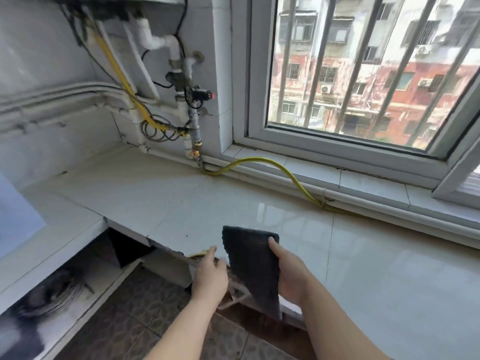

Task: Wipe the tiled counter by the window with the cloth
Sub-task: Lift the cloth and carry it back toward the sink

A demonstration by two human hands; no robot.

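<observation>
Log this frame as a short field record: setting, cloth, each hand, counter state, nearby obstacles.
setting: white tiled counter under a barred window
cloth: dark grey rectangular cloth, held up at the counter's front edge
right hand: grips the cloth's right edge
left hand: open, beside the cloth, not touching it
obstacle: yellow flexible hose along the sill

You had two bare hands in view, the left hand (211,278) and the right hand (288,275), and one dark cloth (253,266). There was one tiled counter (389,268) and one window (363,74), with six slanted bars (320,61) countable across its glass. One yellow hose (285,168) ran along the sill, and a second yellow line (114,63) came down the wall. You could see one red-tipped valve (205,94) among the pipes, whose own number was too tangled to count.
</observation>
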